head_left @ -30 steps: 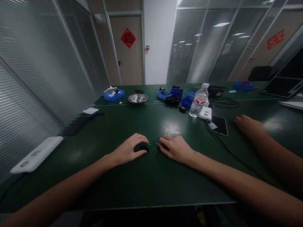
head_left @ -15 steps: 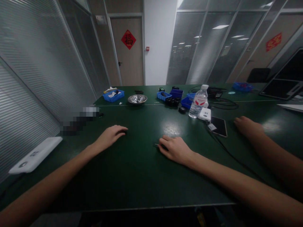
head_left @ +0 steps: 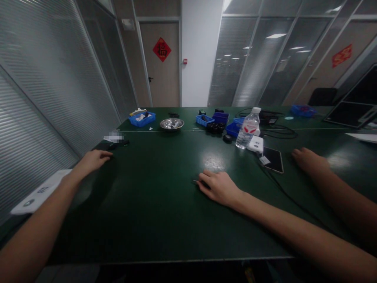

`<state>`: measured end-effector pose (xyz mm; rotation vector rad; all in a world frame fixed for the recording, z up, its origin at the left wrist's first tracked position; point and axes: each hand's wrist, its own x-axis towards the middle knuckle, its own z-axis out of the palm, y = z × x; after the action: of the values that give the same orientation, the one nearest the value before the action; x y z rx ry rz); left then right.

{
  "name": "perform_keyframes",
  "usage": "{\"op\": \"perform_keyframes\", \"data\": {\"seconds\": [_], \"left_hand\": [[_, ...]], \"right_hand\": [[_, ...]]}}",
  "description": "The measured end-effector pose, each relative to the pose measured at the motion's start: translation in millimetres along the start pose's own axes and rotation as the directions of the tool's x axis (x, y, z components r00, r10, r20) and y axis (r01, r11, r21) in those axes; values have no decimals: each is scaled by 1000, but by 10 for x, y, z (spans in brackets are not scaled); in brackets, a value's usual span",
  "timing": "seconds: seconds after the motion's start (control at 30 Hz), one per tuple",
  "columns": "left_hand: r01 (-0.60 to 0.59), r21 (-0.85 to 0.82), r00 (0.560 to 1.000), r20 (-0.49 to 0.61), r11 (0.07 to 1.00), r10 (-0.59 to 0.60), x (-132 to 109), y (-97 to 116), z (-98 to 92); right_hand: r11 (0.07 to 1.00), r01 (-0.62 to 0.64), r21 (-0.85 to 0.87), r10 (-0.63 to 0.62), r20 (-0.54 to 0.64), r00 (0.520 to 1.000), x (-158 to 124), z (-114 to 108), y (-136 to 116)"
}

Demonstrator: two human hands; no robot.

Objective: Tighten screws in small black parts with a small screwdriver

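Observation:
My left hand (head_left: 93, 160) is above the left side of the green table (head_left: 147, 220), its fingers loosely stretched with nothing visible in them. Just beyond its fingertips are dark items (head_left: 119, 144) beside a white patch that is partly blurred out. My right hand (head_left: 219, 186) rests near the middle of the table, fingers curled in a pinch. From the pinch a thin, metallic, pin-like piece (head_left: 195, 181) sticks out to the left; the rest of it is hidden by the fingers.
A white power-bank-like box (head_left: 38, 196) lies under my left forearm. A metal bowl (head_left: 172, 124) and blue trays (head_left: 142, 119) stand at the back. A water bottle (head_left: 248, 129), a phone (head_left: 273, 160) and cables are on the right, near another person's hand (head_left: 310, 160).
My left hand has moved left and slightly away, from the table's middle-left toward the dark items at the left edge. My right hand and the other person's hand stay in place.

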<state>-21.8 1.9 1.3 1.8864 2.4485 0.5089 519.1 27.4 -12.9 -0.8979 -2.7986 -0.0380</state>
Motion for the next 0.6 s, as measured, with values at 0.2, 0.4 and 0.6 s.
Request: {"op": "perform_keyframes", "data": {"seconds": [0.2,0.4,0.6], "left_hand": [[19,94,998,52,995,-24,-30,-18,-22],[7,122,997,76,993,-17,-33,-53,-18],[31,133,994,98,991,-45,22,-108,4]], "right_hand": [[1000,-10,26,10,22,1000,-9,-66,-1],[1000,-5,18,5,16,1000,-6,-46,7],[1000,-14,5,14,23,1000,-6,-37,14]]}}
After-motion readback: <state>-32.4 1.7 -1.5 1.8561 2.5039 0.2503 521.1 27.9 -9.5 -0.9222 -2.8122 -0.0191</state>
